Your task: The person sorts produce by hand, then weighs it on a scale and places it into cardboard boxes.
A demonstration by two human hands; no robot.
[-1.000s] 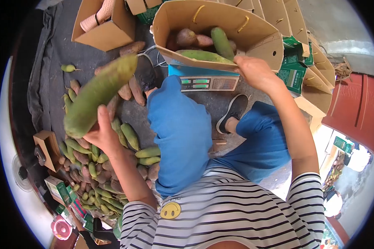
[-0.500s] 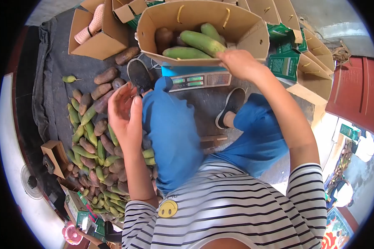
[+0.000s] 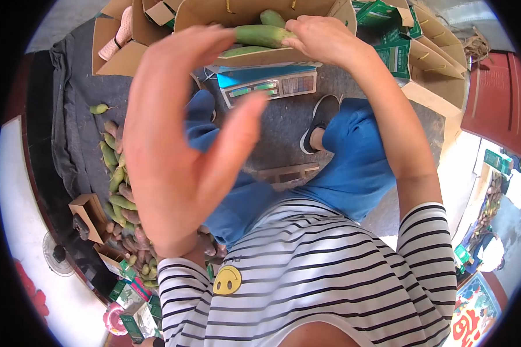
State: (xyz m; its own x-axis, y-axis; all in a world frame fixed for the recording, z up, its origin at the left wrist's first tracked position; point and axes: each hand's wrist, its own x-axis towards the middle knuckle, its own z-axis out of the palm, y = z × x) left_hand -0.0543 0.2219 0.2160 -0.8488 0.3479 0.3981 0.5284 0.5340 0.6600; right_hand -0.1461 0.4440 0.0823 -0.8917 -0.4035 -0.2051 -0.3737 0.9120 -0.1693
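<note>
A long green radish [image 3: 259, 36] lies across the top of a cardboard box [image 3: 260, 56] with yellow cord handles. My right hand [image 3: 321, 37] is closed around the radish's right end, thumb on the near side. More green radishes show in the box, one behind [image 3: 272, 17] and one along the front wall [image 3: 246, 51]. My left hand [image 3: 168, 139] is raised close to the camera, blurred, fingers stretched and thumb spread, holding nothing. Its fingertips overlap the box's left side in this view. Directly below the box is a digital scale [image 3: 269, 85] with lit green displays.
Green and brownish radishes [image 3: 121, 202] lie heaped on the floor at left, partly behind my left arm. An open carton [image 3: 113, 55] with a pink woven item [image 3: 120, 34] stands at upper left. More green-printed boxes [image 3: 393, 58] stand at right. A fan [image 3: 58, 253] is at far left.
My left hand has risen from beside my knee toward the camera and box. My right hand has moved slightly left and up in view, and the radish end is now between its fingers.
</note>
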